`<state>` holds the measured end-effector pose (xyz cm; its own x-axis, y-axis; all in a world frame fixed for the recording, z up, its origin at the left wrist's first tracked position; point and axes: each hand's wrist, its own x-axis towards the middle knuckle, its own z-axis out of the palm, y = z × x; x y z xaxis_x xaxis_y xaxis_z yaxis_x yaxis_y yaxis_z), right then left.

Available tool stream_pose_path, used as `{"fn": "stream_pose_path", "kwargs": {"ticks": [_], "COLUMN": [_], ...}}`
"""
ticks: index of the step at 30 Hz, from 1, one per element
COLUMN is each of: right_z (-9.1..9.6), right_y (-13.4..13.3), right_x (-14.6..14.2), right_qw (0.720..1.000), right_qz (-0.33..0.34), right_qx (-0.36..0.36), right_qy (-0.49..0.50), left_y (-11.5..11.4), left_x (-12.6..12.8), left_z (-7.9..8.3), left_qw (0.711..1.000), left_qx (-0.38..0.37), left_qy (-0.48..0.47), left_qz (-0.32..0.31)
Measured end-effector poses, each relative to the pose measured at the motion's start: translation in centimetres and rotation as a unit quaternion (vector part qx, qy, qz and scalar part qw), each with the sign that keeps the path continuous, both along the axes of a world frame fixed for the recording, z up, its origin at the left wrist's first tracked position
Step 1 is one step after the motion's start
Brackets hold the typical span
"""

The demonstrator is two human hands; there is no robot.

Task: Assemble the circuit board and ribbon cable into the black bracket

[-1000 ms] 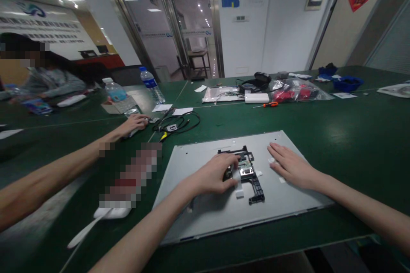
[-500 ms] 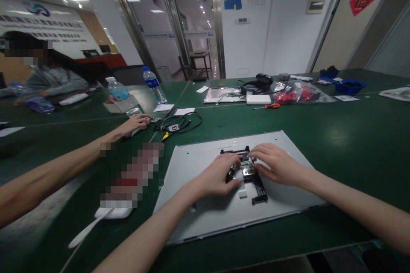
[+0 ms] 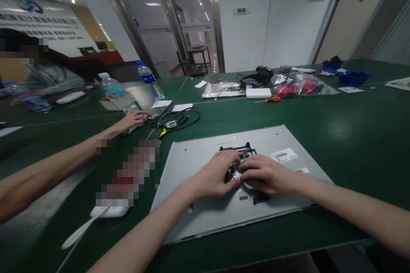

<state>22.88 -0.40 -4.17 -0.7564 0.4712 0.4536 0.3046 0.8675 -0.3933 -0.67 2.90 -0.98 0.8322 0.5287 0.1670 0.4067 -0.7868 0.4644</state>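
Note:
A flat grey metal panel [image 3: 205,217], like the back of a screen, lies in front of me with white labels [image 3: 284,155] on its right side. In its middle sits a black bracket [image 3: 248,147] with small electronic parts, mostly covered by my hands. My left hand [image 3: 219,170] rests over the bracket's left side, fingers curled onto the parts. Right beside it, my right hand [image 3: 264,175] is bent over the bracket's middle with its fingers drawn together. What the fingertips of either hand hold, if anything, is hidden.
Another person's hand [image 3: 133,120] is at the left near coiled black cables [image 3: 184,119]. Water bottles [image 3: 150,81] stand behind. Farther back lie an orange-handled screwdriver [image 3: 270,100], a white box [image 3: 258,93], a plastic bag with red items [image 3: 301,86] and blue trays [image 3: 354,77].
My right hand has moved down and left over the bracket, closer to my left hand, uncovering the labels. My left hand stays about where it was. The view has shifted slightly.

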Motion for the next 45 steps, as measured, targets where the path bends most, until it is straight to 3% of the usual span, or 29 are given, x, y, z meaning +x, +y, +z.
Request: {"fn": "stream_pose_path", "kwargs": {"ticks": [10, 28, 45], "right_z": [0.1, 0.5, 1.2], "right_y": [-0.1, -0.6, -0.9], "right_x": [0.1, -0.1, -0.1], "right_qw": [1.000, 0.999, 0.998], "right_qz": [-0.010, -0.013, -0.001], "right_qx": [0.008, 0.013, 0.006], "right_qy": [-0.023, -0.033, -0.055], "left_y": [-0.1, -0.5, -0.4], "left_x": [0.0, 0.9, 0.6], "left_z": [0.6, -0.2, 0.0], "left_qw": [1.000, 0.997, 0.998], "left_qx": [-0.009, 0.027, 0.014], "left_qy": [0.007, 0.003, 0.009], "left_qz": [-0.002, 0.072, 0.056]}}
